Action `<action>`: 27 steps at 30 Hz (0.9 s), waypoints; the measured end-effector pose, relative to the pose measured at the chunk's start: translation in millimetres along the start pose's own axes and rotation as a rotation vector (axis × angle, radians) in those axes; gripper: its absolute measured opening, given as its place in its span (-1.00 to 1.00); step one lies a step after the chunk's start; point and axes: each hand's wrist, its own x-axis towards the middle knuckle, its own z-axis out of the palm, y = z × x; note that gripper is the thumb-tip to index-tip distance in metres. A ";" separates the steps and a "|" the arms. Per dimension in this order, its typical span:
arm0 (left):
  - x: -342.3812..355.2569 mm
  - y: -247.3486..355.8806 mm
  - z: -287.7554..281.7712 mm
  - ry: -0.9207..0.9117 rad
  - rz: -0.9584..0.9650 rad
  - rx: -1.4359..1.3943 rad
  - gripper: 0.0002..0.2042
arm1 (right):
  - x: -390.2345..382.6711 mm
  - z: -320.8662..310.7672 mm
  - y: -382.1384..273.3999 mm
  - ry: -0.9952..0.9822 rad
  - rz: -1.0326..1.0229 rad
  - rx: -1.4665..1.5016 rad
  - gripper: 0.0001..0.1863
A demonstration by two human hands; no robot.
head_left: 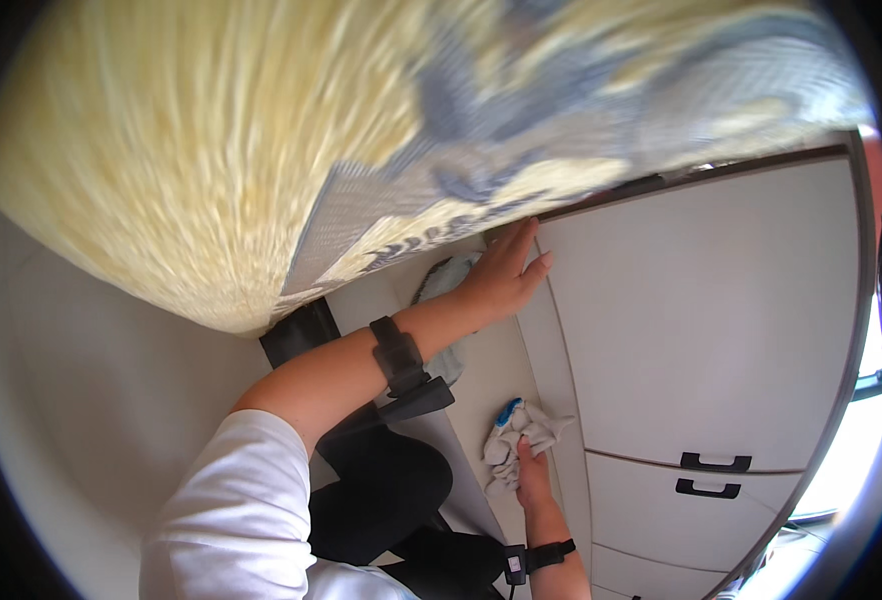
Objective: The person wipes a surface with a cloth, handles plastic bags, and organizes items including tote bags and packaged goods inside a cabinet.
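Note:
My left hand reaches across with its fingers stretched out, lying at the top edge of a white cabinet, close under a large yellow and grey patterned fabric surface. It holds nothing. Lower down, my right hand is closed on a crumpled whitish cloth with a blue patch at its upper edge. The cloth hangs beside the cabinet's lower side, above the pale floor; whether it touches either I cannot tell. Part of the cloth is hidden in my grip.
Two black handles sit on the cabinet's fronts. A grey-green, soft-looking thing lies partly hidden behind my left forearm. My black-clad legs are bent at the lower middle. Bright light comes in at the far right.

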 end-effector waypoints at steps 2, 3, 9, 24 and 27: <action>-5.2 -5.8 -3.1 0.017 -0.010 -0.017 -0.38 | 0.7 -2.4 0.9 0.018 0.028 0.005 -0.45; -8.0 -10.9 -3.3 0.033 -0.005 -0.024 -0.38 | 1.3 -2.5 1.2 0.022 0.036 -0.006 -0.45; -12.0 -35.9 -10.7 0.045 -0.126 -0.183 -0.40 | 3.2 -5.5 0.1 0.037 0.078 -0.033 -0.45; -38.0 -51.1 2.3 0.175 0.145 0.315 -0.53 | -3.5 -1.5 -13.6 0.056 0.178 -0.023 -0.46; -38.5 -51.0 1.6 0.166 0.155 0.337 -0.54 | -7.3 4.5 -18.1 0.081 0.211 -0.012 -0.44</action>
